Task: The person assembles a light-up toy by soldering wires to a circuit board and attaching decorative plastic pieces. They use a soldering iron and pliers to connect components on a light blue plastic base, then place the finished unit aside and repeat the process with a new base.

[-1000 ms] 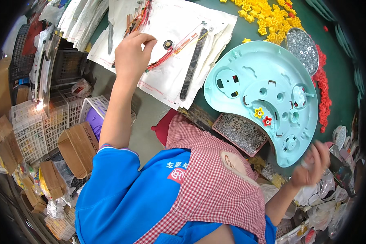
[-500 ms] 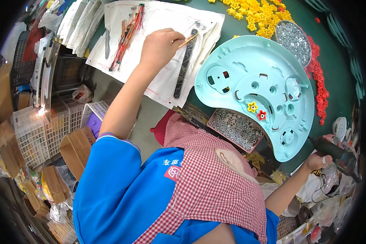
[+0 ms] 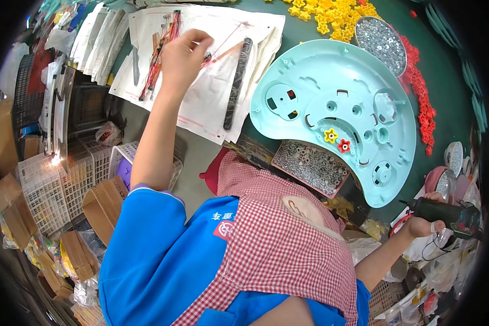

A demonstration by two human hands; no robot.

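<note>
My left hand [image 3: 183, 58] is over white sheets [image 3: 204, 111], with its fingers curled together and nothing showing between the fingertips. Beside it on the sheets lie a thin brown strip [image 3: 229, 51] with red wire and a long black strip [image 3: 237, 84]. A bundle of red wires [image 3: 161, 60] lies just left of this hand. Low on the right, my right hand [image 3: 425, 224] grips a dark power screwdriver [image 3: 443, 213]. Between my hands rests a curved light-blue plastic shell [image 3: 320, 70], hollow side up, carrying a yellow star [image 3: 330, 135] and a red star [image 3: 344, 145].
Yellow star pieces [image 3: 337, 19], a round dish of clear parts [image 3: 380, 44] and a row of red pieces [image 3: 421, 111] lie beyond the shell. A tray of small metal hardware [image 3: 309, 165] sits at the table's near edge. White baskets [image 3: 60, 179] and cardboard boxes [image 3: 104, 201] stand at left.
My left hand has moved left, away from the black strip, and the brown strip now lies on the sheets beside it. My right hand still holds the screwdriver, now turned more level.
</note>
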